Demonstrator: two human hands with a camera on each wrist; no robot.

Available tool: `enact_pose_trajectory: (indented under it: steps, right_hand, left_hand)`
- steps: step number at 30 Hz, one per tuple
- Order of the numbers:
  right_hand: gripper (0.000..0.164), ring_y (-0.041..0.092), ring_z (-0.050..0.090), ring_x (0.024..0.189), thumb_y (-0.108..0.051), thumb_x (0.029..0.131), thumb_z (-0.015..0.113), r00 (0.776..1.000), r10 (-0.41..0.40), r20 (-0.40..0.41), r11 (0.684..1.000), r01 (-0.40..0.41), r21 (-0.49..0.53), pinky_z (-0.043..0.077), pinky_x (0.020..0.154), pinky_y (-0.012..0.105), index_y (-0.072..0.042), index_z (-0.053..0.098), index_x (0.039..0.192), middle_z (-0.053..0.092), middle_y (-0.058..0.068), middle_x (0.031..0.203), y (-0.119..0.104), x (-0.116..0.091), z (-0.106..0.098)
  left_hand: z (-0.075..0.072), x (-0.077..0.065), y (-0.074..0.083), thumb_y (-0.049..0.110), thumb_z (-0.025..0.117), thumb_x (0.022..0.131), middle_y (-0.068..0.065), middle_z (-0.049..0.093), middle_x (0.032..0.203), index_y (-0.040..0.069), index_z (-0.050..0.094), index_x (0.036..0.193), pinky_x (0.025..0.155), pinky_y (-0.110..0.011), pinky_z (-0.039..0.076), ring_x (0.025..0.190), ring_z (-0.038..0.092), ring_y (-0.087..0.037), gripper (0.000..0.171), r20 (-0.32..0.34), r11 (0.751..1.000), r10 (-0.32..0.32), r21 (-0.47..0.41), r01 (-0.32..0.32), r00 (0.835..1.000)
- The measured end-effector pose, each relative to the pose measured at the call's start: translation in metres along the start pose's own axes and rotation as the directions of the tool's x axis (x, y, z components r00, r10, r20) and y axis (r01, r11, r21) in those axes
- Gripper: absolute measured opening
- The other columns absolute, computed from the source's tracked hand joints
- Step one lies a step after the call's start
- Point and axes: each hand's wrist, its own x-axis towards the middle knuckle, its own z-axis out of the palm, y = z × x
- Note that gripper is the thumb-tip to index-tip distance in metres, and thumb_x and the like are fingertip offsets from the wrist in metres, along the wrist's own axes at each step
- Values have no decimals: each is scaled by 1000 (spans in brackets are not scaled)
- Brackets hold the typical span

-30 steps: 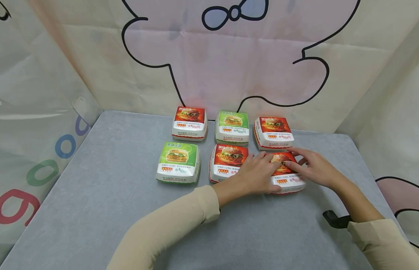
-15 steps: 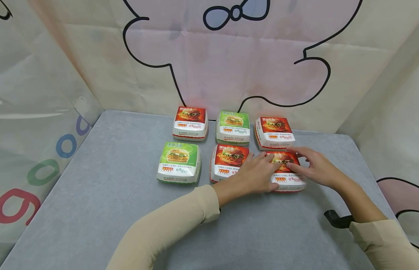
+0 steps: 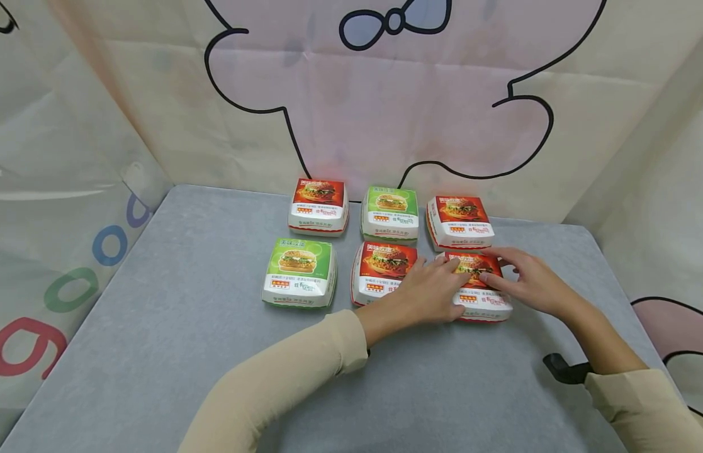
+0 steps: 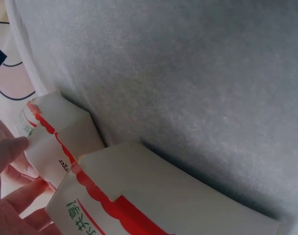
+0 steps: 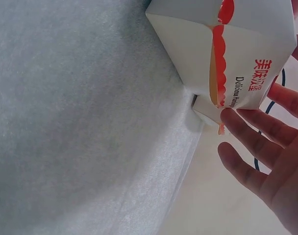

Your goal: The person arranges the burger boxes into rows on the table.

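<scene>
In the head view, a red and white burger box [image 3: 487,305] sits at the front right of two rows of boxes, between my hands. My left hand [image 3: 425,292] holds its left side, fingers over the top and thumb at the near side. The left wrist view shows that thumb on the white face of the box [image 4: 65,142]. My right hand [image 3: 527,280] holds the right side, thumb on top and fingers along the side and back corner. In the right wrist view, the fingers [image 5: 254,139] lie against the side of the box [image 5: 257,54].
Left of it stand another red box [image 3: 385,261] and a green box [image 3: 299,270]. Behind are a red box [image 3: 319,204], a green box [image 3: 389,214] and a red box [image 3: 459,223]. All rest on a grey cloth-covered table [image 3: 158,327], with a printed curtain [image 3: 385,113] behind.
The front-right red burger box has shifted slightly toward the back row. Both hands have stayed on it, barely moving.
</scene>
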Motion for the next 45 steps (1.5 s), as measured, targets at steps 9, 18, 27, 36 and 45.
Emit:
enact_pose_trajectory:
  steps: [9, 18, 27, 36, 45]
  right_hand:
    - [59, 36, 56, 109, -31, 93, 71, 1000, -3, -10, 1000, 3, 8, 47, 83, 56, -1, 51, 141, 56, 24, 133, 0, 0, 1]
    - [59, 35, 56, 109, -32, 93, 70, 1000, 3, -13, 1000, -3, 9, 47, 84, 57, -2, 52, 140, 56, 23, 133, 1, 1, 2]
    - [59, 36, 56, 110, -31, 94, 70, 1000, 2, -12, 1000, -2, 14, 47, 85, 58, -1, 51, 141, 55, 23, 134, 2, 1, 3]
    - [64, 38, 54, 113, -36, 95, 68, 1000, 22, 12, 1000, -22, -1, 46, 86, 60, -1, 47, 144, 53, 24, 137, 2, 3, -3]
    - [70, 51, 38, 130, -40, 98, 61, 996, 63, -56, 997, -65, -50, 36, 93, 75, -1, 37, 150, 40, 31, 146, 2, 7, -13]
  left_hand:
    - [2, -1, -1, 48, 66, 91, 5, 47, 148, 29, 53, 144, 110, -45, 36, 139, 41, -19, 58, -23, 1000, 14, 17, -14, 1000]
    - [2, -2, -1, 48, 65, 91, 5, 48, 146, 29, 53, 144, 110, -45, 36, 137, 42, -18, 57, -36, 999, 19, 35, -17, 999]
    - [2, -2, -1, 47, 64, 92, 4, 47, 147, 28, 52, 145, 111, -44, 35, 137, 42, -19, 58, -40, 999, 29, 40, -27, 999]
    - [-3, -6, -7, 46, 62, 94, 2, 42, 153, 28, 48, 148, 114, -46, 32, 142, 36, -19, 58, -33, 999, 28, -14, -29, 999]
    - [-42, -32, -53, 38, 60, 97, -6, 42, 155, 22, 50, 147, 112, -49, 34, 142, 38, -22, 53, -171, 995, -30, -96, 14, 985]
